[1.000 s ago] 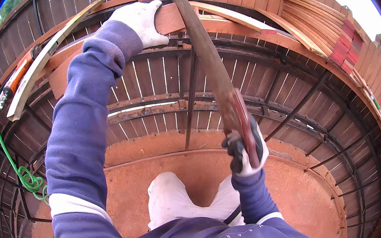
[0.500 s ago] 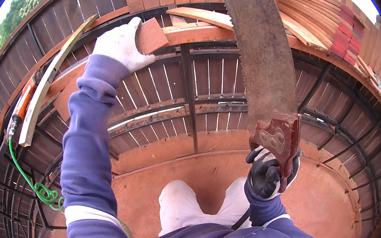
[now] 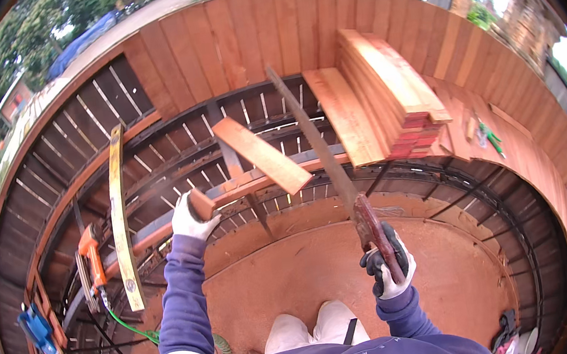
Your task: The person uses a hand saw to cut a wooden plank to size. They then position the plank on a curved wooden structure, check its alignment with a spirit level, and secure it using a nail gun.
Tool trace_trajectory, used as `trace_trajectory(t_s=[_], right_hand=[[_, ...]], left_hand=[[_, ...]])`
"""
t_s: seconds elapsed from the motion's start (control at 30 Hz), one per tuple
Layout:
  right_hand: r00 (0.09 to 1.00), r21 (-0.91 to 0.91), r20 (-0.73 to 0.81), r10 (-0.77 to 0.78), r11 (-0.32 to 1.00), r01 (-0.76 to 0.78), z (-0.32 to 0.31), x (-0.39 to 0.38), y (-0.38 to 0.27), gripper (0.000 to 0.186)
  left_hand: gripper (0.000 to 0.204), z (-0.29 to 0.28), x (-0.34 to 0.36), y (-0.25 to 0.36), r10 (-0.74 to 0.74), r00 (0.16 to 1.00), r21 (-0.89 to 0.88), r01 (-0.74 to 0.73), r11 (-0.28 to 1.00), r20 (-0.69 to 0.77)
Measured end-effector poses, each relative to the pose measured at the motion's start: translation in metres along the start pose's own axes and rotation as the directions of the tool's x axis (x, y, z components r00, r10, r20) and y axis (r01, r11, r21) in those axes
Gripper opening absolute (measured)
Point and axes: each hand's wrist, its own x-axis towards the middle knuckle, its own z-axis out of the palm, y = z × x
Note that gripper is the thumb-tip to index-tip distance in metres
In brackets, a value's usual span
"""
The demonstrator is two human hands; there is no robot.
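Note:
My left hand [image 3: 189, 220], in a white glove, is closed around a short reddish wood offcut [image 3: 201, 204] beside the curved rail. In my right hand [image 3: 389, 264], gloved in black and white, is the dark red handle [image 3: 376, 235] of a handsaw. The saw's long, rusty blade [image 3: 322, 146] points up and away to the left, seen nearly edge-on. It passes between a loose board [image 3: 263, 154] lying across the rail and a stack of planks [image 3: 386, 92], apart from my left hand.
An orange nail gun [image 3: 93, 258] with a green air hose [image 3: 133, 328] hangs at the left, near a blue tool [image 3: 38, 333]. A long pale wood strip [image 3: 121, 216] leans over the curved rail [image 3: 153, 232]. Upright boards [image 3: 253, 33] line the far wall. Reddish floor [image 3: 307, 262] lies below.
My view has shifted, showing more of the outside. The saw has turned from flat-on to nearly edge-on and leans left. My left hand, still holding the offcut, appears lower and farther from me.

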Motion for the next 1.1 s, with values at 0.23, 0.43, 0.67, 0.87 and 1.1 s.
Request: trace_trajectory(t_s=[0.23,0.43,0.67,0.87,1.1], right_hand=[[0.991,-0.417,0.014,-0.130,0.901,0.124,-0.057,0.041,-0.154,0.063],[0.916,-0.823,0.048,-0.399,0.504,0.262,-0.096,0.070,-0.159,0.041],[0.866,-0.859,0.414,-0.281,0.195,0.474,-0.110,0.194,-0.126,0.043],[0.836,-0.835,0.527,-0.153,0.088,0.543,-0.111,0.283,-0.088,0.065],[0.834,-0.852,0.522,0.179,0.075,0.518,-0.091,0.296,-0.100,0.098]], left_hand=[[0.071,-0.044,-0.054,0.042,-0.295,0.955,-0.559,0.260,0.788,0.028],[0.075,-0.044,-0.088,0.098,-0.196,0.969,-0.523,0.090,0.847,-0.151],[0.031,-0.032,-0.051,0.084,-0.400,0.912,-0.592,0.273,0.758,-0.091],[0.033,-0.031,0.026,0.140,-0.350,0.933,-0.701,0.191,0.687,-0.088],[0.041,-0.051,0.037,0.157,-0.490,0.858,-0.611,0.308,0.729,-0.152]])
